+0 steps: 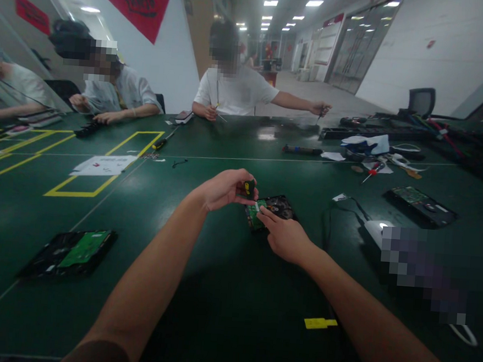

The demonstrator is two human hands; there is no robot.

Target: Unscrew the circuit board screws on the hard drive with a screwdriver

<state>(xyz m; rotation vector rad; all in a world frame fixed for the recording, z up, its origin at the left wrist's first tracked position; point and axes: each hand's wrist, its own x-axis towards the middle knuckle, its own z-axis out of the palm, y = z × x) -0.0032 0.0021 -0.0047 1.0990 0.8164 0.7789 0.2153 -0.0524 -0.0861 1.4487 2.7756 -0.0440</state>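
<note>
I have the left hand grasping a screwdriver by its black-and-yellow handle, over the left part of the drive. The drive lies on the green table. My right hand comes in from the drive's near right, fingertips at its green board; I cannot tell whether they pinch anything. Left of the drive and nearer the camera I see a second drive; right of it, a third; beyond it, a person in white
</note>
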